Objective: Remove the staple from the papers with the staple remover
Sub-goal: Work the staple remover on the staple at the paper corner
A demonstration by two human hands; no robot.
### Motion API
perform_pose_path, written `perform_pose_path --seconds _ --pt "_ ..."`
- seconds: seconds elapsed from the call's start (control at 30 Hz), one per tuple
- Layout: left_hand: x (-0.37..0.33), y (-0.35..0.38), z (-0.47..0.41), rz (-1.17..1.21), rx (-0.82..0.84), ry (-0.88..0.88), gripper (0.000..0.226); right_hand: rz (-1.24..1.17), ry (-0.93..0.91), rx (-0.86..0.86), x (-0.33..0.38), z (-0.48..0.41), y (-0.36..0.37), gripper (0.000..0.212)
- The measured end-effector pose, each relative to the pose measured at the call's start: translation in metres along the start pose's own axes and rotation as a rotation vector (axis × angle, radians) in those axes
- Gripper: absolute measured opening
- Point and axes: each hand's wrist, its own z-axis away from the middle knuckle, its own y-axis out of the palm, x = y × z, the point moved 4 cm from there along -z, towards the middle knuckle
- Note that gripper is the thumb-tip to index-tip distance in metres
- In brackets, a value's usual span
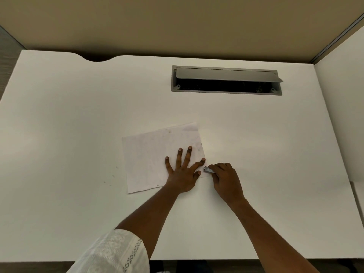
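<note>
White papers (151,154) lie flat in the middle of the white desk (78,115). My left hand (183,170) presses flat on their lower right part, fingers spread. My right hand (224,178) sits just right of the papers' lower right corner and grips a small metal staple remover (208,170). The remover's tip points left toward that corner, between my left thumb and index finger. The staple itself is too small to make out.
A grey cable slot (226,80) with its lid propped open is set into the desk at the back right. Beige partition walls (177,22) stand behind the desk. A few small dark marks (110,180) dot the desk left of the papers.
</note>
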Motion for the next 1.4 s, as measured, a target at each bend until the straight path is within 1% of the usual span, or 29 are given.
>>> perform_pose_path --seconds 0.1,0.2,0.3,0.4,0.53,0.63,0.73,0.87,1.03,1.27,1.4 --pt "0.0 0.0 0.001 0.0 -0.014 0.0 0.055 0.002 -0.009 0.0 0.003 -0.003 0.001 0.025" --pt "0.0 -0.001 0.001 0.001 0.001 0.002 0.055 -0.032 -0.029 0.037 -0.002 -0.009 0.003 0.026" --pt "0.0 -0.001 0.001 0.001 0.008 0.005 0.055 -0.08 -0.02 0.079 -0.008 -0.013 0.004 0.03" --pt "0.0 -0.002 0.001 0.007 0.014 0.002 0.055 -0.122 0.004 0.098 -0.007 -0.012 0.006 0.029" --pt "0.0 -0.002 0.0 0.001 0.015 0.002 0.055 -0.126 0.046 0.065 -0.007 -0.008 0.01 0.025" --pt "-0.001 -0.003 0.001 0.001 0.016 0.002 0.055 -0.101 0.104 0.021 -0.011 -0.004 0.008 0.029" --pt "0.001 -0.003 0.002 -0.004 0.004 -0.001 0.055 -0.073 0.089 -0.007 -0.007 -0.004 0.004 0.03" --pt "-0.001 -0.002 0.002 -0.003 0.009 0.002 0.056 -0.054 0.057 0.002 0.0 -0.005 0.005 0.028" --pt "0.0 -0.003 0.002 0.0 -0.003 0.001 0.055 -0.094 0.105 0.031 0.0 -0.009 0.01 0.025" --pt "-0.002 -0.004 0.003 -0.012 0.009 0.002 0.056 -0.132 0.044 0.071 -0.002 -0.016 0.012 0.025" --pt "-0.002 -0.004 0.003 -0.012 0.009 0.001 0.056 -0.103 -0.026 0.035 0.0 -0.011 0.009 0.027"
